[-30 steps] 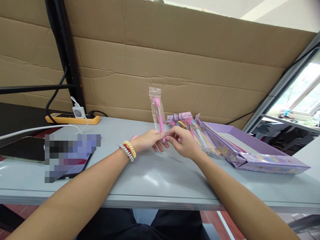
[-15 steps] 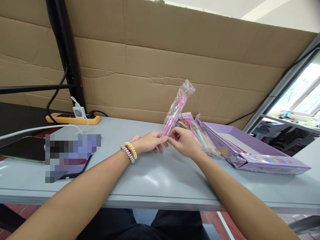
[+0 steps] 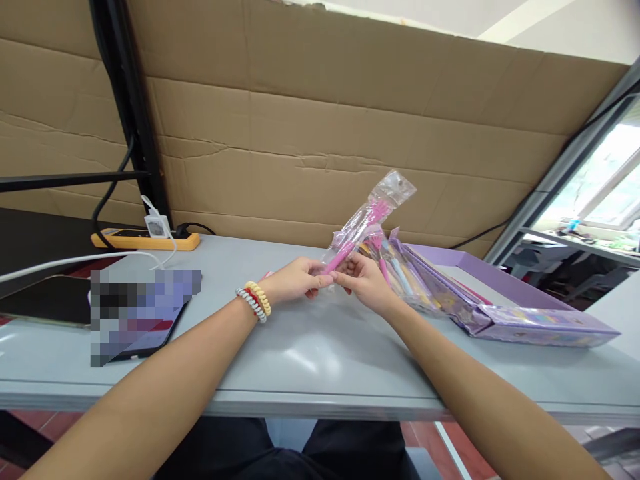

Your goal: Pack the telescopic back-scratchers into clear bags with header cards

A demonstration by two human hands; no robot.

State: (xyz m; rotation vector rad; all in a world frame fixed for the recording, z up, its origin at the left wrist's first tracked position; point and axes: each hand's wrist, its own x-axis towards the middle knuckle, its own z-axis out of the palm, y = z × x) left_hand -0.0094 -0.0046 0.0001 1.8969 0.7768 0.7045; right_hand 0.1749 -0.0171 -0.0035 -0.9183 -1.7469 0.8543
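Observation:
Above the table, my left hand [image 3: 299,277] pinches the lower end of a slim pink pen-like stick [image 3: 345,252], which has a branched top. A clear plastic sleeve [image 3: 395,190] surrounds the stick, and its upper end leans to the right. My right hand [image 3: 364,281] is closed at the same lower end, thumb and fingertips on the plastic. Exactly what the stick is, I cannot tell. Just behind my right hand lie several more wrapped sticks [image 3: 403,277] in pink, blue and yellow. A small pink-edged piece is mostly hidden behind my left wrist.
A purple open box [image 3: 545,327] with printed sides stands on the grey table [image 3: 310,360] at right. At left are a blurred-out phone-like device [image 3: 165,327], a dark tablet-like slab [image 3: 50,300] and an orange power strip [image 3: 145,239] with a white cable. Cardboard [image 3: 325,133] walls the back.
The wrapped pink stick has tipped further right, its top end lower. My fingers have shifted slightly at its lower end, and both hands stay on it.

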